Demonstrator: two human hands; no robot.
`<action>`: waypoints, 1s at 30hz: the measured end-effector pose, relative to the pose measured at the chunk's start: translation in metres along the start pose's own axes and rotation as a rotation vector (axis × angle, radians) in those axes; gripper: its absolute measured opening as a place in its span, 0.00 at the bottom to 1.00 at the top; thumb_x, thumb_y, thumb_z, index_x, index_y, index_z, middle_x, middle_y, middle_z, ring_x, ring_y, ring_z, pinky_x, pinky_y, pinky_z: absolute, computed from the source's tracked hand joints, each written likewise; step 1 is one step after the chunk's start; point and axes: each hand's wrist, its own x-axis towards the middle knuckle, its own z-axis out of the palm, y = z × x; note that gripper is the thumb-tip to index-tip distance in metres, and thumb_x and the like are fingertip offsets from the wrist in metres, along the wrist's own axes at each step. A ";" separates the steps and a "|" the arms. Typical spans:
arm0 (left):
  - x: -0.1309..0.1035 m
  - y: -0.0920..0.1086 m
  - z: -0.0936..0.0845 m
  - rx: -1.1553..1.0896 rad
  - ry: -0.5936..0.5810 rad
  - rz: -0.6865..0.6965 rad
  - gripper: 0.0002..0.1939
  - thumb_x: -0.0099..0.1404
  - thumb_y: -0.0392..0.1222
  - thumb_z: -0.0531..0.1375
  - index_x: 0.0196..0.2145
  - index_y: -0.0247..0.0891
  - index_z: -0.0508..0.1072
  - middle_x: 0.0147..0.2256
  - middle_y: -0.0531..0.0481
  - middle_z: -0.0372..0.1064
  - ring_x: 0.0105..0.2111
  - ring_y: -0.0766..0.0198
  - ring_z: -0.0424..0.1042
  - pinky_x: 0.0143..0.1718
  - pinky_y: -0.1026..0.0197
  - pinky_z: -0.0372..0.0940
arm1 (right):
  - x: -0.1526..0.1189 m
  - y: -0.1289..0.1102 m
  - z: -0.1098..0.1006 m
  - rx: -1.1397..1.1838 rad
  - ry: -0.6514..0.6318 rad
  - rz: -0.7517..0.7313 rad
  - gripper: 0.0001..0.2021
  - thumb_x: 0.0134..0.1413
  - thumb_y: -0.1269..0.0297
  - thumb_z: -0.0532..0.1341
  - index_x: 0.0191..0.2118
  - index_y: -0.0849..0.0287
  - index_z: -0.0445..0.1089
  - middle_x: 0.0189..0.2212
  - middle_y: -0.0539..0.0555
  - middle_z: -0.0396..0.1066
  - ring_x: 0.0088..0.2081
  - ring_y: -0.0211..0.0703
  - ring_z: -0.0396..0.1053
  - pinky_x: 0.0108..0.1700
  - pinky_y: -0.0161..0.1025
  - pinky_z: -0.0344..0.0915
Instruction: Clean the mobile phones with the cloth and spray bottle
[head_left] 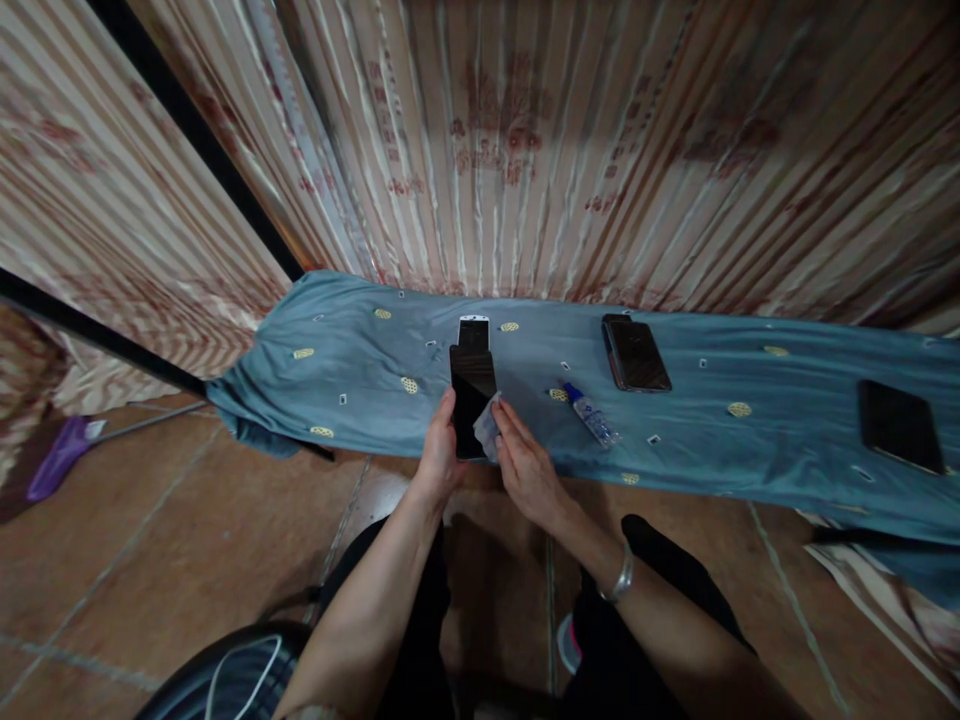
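My left hand grips a dark, glossy tablet by its left edge, over the near side of the blue cloth. Pinched in my right hand is a pale, crumpled wipe, pressed on the tablet's lower right part. Just beyond the tablet's top edge lies a white-framed phone, its lower part hidden behind the tablet. To the right of my right hand, a clear spray bottle with a blue cap rests on its side on the cloth.
Dark stacked devices lie right of the bottle, and a black tablet farther right. The blue patterned cloth covers a long narrow surface. Curtains hang behind it. Black bars and a purple broom are at left.
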 end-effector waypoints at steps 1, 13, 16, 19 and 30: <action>-0.001 0.002 0.001 0.003 0.024 -0.011 0.27 0.70 0.51 0.54 0.61 0.33 0.69 0.48 0.42 0.78 0.48 0.54 0.78 0.57 0.53 0.67 | -0.002 -0.002 0.000 -0.007 -0.008 -0.006 0.27 0.69 0.68 0.45 0.72 0.59 0.48 0.70 0.61 0.53 0.69 0.47 0.54 0.69 0.52 0.56; 0.001 0.010 0.011 -0.070 -0.031 -0.071 0.30 0.73 0.53 0.47 0.54 0.26 0.74 0.44 0.36 0.79 0.44 0.53 0.79 0.51 0.54 0.70 | -0.009 0.005 -0.016 -0.163 -0.052 -0.124 0.25 0.70 0.67 0.48 0.70 0.57 0.54 0.65 0.62 0.62 0.66 0.52 0.61 0.66 0.55 0.62; 0.001 0.007 0.015 -0.080 -0.048 -0.071 0.31 0.73 0.55 0.45 0.54 0.26 0.74 0.43 0.36 0.79 0.44 0.51 0.79 0.50 0.52 0.71 | -0.008 0.009 -0.021 -0.208 -0.041 -0.170 0.24 0.70 0.67 0.50 0.68 0.57 0.58 0.64 0.62 0.64 0.65 0.53 0.62 0.65 0.56 0.63; -0.003 0.004 0.020 -0.092 -0.038 -0.053 0.33 0.73 0.57 0.42 0.55 0.29 0.73 0.41 0.38 0.80 0.43 0.51 0.79 0.49 0.50 0.71 | -0.007 0.008 -0.022 -0.224 -0.031 -0.225 0.23 0.69 0.67 0.51 0.67 0.60 0.60 0.62 0.64 0.66 0.64 0.53 0.63 0.64 0.56 0.64; -0.008 -0.007 0.026 -0.066 -0.064 -0.130 0.36 0.71 0.65 0.40 0.56 0.37 0.73 0.38 0.42 0.80 0.37 0.56 0.80 0.41 0.56 0.74 | -0.007 -0.011 -0.014 -0.127 -0.103 -0.292 0.27 0.68 0.73 0.47 0.70 0.60 0.54 0.65 0.63 0.62 0.69 0.51 0.55 0.67 0.57 0.60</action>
